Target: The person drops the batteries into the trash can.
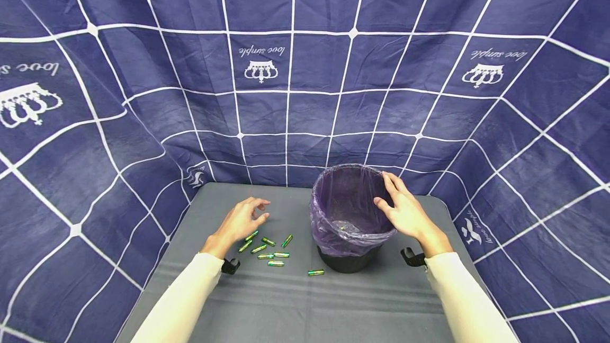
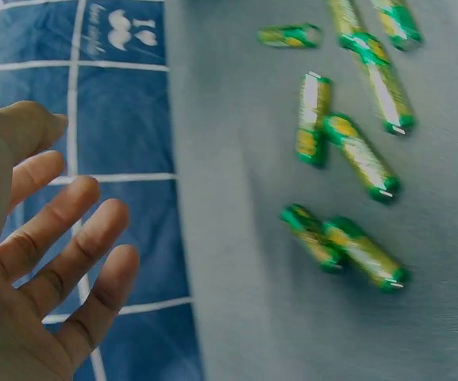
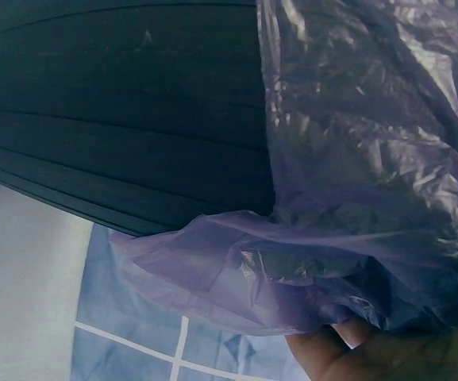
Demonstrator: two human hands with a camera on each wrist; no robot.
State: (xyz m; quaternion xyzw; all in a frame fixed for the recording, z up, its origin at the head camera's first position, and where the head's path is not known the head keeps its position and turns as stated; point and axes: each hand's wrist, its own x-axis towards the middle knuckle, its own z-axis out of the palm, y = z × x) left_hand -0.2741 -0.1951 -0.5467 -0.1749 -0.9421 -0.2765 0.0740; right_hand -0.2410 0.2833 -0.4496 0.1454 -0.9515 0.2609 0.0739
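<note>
My left hand (image 1: 240, 221) hovers over the left part of the table, its fingers loosely bent and nothing in them. Below and beside it lie several green-and-gold batteries (image 1: 265, 256), also seen in the left wrist view next to the spread fingers (image 2: 94, 238). One more battery (image 1: 316, 272) lies apart, near the foot of a black trash bin (image 1: 345, 262). A translucent purple bag (image 1: 324, 232) lines the bin and folds over its rim. My right hand (image 1: 405, 210) holds the bin's right rim, thumb over the opening; the bag partly hides its fingers in the right wrist view.
The grey tabletop (image 1: 267, 306) reaches back to a dark blue cloth (image 1: 314, 110) with white grid lines, which hangs behind and on both sides. The bin stands right of centre. A black strap (image 1: 413, 258) is on the right wrist.
</note>
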